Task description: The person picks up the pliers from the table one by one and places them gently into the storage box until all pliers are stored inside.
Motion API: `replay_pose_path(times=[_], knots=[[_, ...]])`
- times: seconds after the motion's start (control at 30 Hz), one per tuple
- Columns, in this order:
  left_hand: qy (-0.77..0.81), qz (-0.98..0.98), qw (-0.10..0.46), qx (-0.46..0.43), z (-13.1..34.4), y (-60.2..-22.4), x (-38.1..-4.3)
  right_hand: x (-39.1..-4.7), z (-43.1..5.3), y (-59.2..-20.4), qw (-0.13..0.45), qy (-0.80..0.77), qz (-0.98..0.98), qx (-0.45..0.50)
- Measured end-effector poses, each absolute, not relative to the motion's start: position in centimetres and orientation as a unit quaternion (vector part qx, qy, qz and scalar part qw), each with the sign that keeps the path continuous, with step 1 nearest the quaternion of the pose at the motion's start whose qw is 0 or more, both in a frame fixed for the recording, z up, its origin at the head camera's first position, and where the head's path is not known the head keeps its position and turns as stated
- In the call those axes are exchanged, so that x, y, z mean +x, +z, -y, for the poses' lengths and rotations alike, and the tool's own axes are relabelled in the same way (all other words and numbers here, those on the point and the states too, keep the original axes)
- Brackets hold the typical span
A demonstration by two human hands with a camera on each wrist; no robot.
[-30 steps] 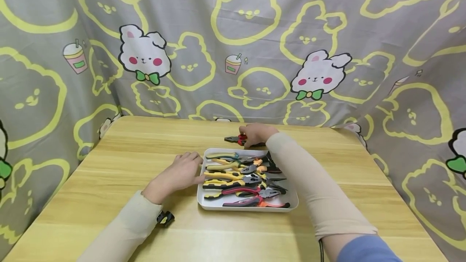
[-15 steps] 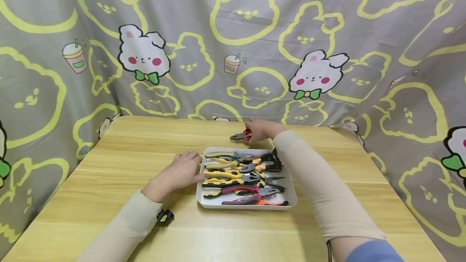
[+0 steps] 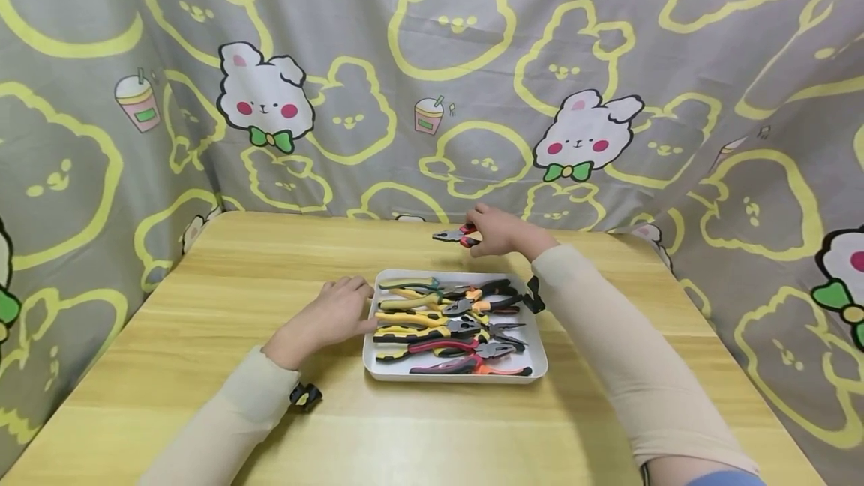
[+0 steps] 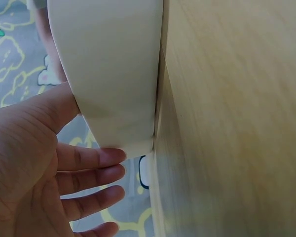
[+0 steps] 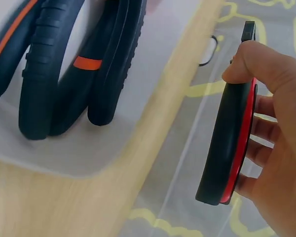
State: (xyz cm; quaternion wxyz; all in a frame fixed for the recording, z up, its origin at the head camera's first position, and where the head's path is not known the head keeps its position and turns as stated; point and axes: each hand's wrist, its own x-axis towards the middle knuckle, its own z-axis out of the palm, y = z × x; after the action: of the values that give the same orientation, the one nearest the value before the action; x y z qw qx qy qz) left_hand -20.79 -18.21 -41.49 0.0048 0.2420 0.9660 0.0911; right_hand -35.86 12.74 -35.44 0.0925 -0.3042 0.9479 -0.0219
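My right hand [image 3: 499,232] grips a pair of combination pliers [image 3: 447,235] behind the tray, the metal nose pointing left. In the right wrist view the thumb and fingers close round the pliers' black and red handles [image 5: 227,138]. At the left end of the white tray [image 3: 455,378] rests my left hand [image 3: 337,311]. Its fingers are fairly straight in the left wrist view, with the thumb at the rim and a fingertip by the corner of the tray wall [image 4: 108,74]. Several pliers [image 3: 421,335] with yellow, red, green and orange handles lie in the tray.
The tray stands on a wooden table [image 3: 270,276]. A grey patterned curtain [image 3: 378,36] hangs behind and at both sides. A black wrist camera [image 3: 306,397] sits below the left wrist, and another black one [image 3: 534,295] overlaps the tray's right rim.
My right hand has raised the red-handled pliers from the table behind the tray and moved slightly right and away. The left hand stays at the tray's left end.
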Motion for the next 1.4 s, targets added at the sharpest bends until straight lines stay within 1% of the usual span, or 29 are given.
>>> replay_pose_path(times=[0.1,0.33,0.53,0.9,1.07,1.3,1.4], knots=[[0.09,-0.968,0.007,0.236,18.2,-41.4,-20.9,-35.3,-13.1,-34.9,0.078,-0.029,-0.947,-0.309],[0.088,-0.969,0.021,0.228,18.1,-41.3,-21.1,-33.8,-13.8,-34.7,0.067,-0.021,-0.946,-0.316],[0.088,-0.969,0.021,0.228,18.3,-41.3,-21.3,-32.2,-14.1,-34.3,0.057,-0.029,-0.945,-0.322],[0.093,-0.97,0.023,0.223,18.1,-41.3,-21.2,-29.0,-14.7,-34.9,0.074,-0.048,-0.935,-0.344],[0.093,-0.97,0.019,0.224,18.2,-41.4,-21.0,-27.5,-14.4,-35.3,0.089,-0.049,-0.935,-0.339],[0.096,-0.969,0.015,0.226,18.3,-41.5,-21.0,-25.8,-13.9,-35.9,0.091,-0.032,-0.938,-0.333],[0.095,-0.969,0.014,0.227,18.2,-41.3,-21.0,-25.2,-13.7,-36.0,0.1,-0.037,-0.939,-0.326]])
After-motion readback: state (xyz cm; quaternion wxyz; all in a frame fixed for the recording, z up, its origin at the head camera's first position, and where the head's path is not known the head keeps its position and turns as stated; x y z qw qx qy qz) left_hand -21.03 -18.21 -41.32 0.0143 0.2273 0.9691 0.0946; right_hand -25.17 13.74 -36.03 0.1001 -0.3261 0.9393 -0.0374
